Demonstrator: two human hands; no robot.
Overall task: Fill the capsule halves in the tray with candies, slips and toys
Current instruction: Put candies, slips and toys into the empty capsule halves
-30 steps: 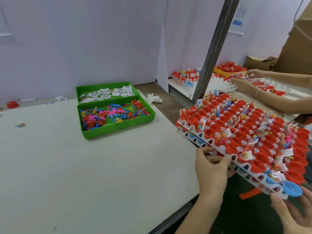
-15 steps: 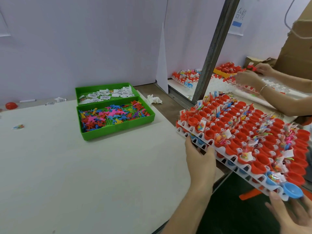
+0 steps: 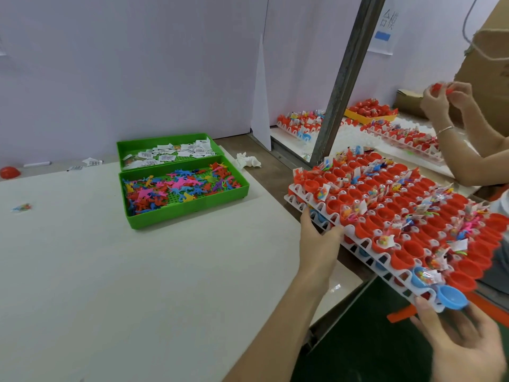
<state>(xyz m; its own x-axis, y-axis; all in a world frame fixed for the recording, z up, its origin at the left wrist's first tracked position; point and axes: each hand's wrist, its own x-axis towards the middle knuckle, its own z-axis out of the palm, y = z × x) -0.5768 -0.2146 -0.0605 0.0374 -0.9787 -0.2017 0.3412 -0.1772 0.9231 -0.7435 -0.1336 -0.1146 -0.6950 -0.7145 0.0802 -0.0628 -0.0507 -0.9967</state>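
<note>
1. The tray, a white lattice, was held in the air off the right edge of the desk, tilted down toward its near corner. A second lattice with blue cups lay directly beneath it.
2. The capsule halves were mostly red, with a blue half at the near corner. Some carried candy packets, slips and toys, while many looked empty.
3. The left grip, a bare hand, clamped the tray's left edge, thumb on top and fingers underneath.
4. The right grip supported the near corner from below, fingers spread and straight, thumb tip against the rim.
5. On the desk, well apart from the tray, stood two green bins touching each other: the toy bin nearer, the slip bin behind it.
6. A lone candy packet lay at the desk's far left. No candy supply could be made out.
7. Past the metal post, another person's hands worked over similar trays.
8. Step in hand, as judged: positioning the part-filled tray for loading. No filling was under way.
9. The next move would call for:
   - levelling the tray, since loose contents could slide out;
   - setting it flat on the desk just beside the bins;
   - freeing one grip to pick toys and slips.
</note>
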